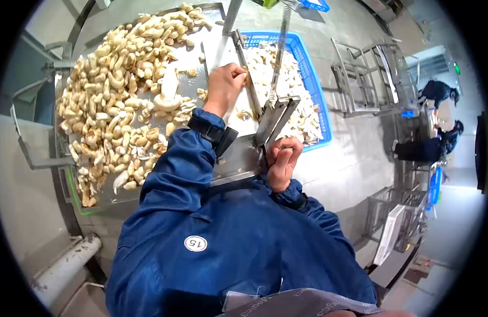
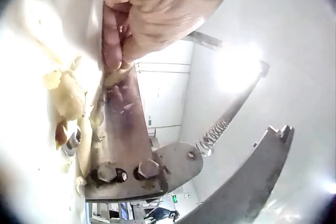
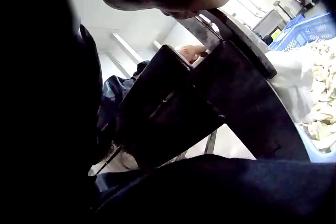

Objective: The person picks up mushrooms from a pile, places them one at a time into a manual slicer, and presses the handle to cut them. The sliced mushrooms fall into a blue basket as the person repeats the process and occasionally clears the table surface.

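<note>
At a lever cutter with a steel blade [image 2: 123, 129], my left hand [image 1: 224, 87] pinches a small pale piece [image 2: 113, 78], which looks like mushroom, between thumb and fingers. The fingertips are right at the blade's side. My right hand [image 1: 282, 162] is curled round the end of the cutter's lever arm [image 1: 275, 122], and its grip is partly hidden. A pale scrap [image 2: 69, 95] lies on the white board [image 1: 246, 108] next to a bolt head. A coiled spring [image 1: 281, 58] rises above the cutter.
Whole pale mushrooms [image 1: 114, 100] are heaped on the steel table [image 1: 236, 164] at left. Beyond the cutter, a blue basket [image 1: 313, 74] holds cut pale pieces [image 1: 302, 103]. Metal racks [image 1: 355, 79] and two people in dark clothing [image 1: 439, 92] are farther right.
</note>
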{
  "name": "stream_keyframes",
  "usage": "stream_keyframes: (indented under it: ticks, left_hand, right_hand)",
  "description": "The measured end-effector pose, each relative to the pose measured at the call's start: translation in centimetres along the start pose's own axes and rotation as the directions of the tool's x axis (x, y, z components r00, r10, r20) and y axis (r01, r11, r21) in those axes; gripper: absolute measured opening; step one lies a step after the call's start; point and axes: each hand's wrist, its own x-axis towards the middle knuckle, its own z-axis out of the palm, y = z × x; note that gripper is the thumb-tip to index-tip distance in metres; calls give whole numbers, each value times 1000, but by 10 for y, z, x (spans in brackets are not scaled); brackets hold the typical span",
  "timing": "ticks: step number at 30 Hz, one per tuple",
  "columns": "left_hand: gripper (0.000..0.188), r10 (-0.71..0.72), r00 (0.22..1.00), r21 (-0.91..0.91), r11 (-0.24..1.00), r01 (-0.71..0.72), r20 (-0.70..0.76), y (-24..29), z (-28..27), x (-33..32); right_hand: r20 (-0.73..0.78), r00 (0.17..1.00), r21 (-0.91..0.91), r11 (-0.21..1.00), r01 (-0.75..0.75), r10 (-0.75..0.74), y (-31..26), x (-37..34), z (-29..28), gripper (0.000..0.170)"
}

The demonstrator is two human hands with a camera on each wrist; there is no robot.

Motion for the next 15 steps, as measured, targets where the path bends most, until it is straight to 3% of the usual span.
stream_keyframes:
  ticks: [3,4,5,7,8,12,15]
  left_hand:
    - [14,-19,1000,83,996,18,4,2,-1,0]
    - [15,26,1000,199,980,-29,15,3,-3,2]
    - [14,-14,1000,42,999,13,14,-11,0,5]
    - [14,118,993,277,955,-109,-16,-10,2,4]
    - [14,73,997,370,927,-61,-20,-10,3,7]
    - [17,-79,995,220,973,63,62,-4,-4,9]
    - [25,-91,991,24,996,89,100,-1,-5,6]
  right_hand:
    - [48,999,6,1000,-14,13,-4,7,-4,27]
    - [61,996,-1,998,-59,59,-31,23,2,27]
    - [115,988,23,994,-107,103,-52,42,3,26]
    - [119,947,167,934,-316,299,-100,75,14,22]
    - [107,957,153,947,-284,270,-98,72,14,22]
    - [59,995,59,995,-82,79,-34,27,1,22]
    - [46,999,39,999,26,-28,2,1,-6,21]
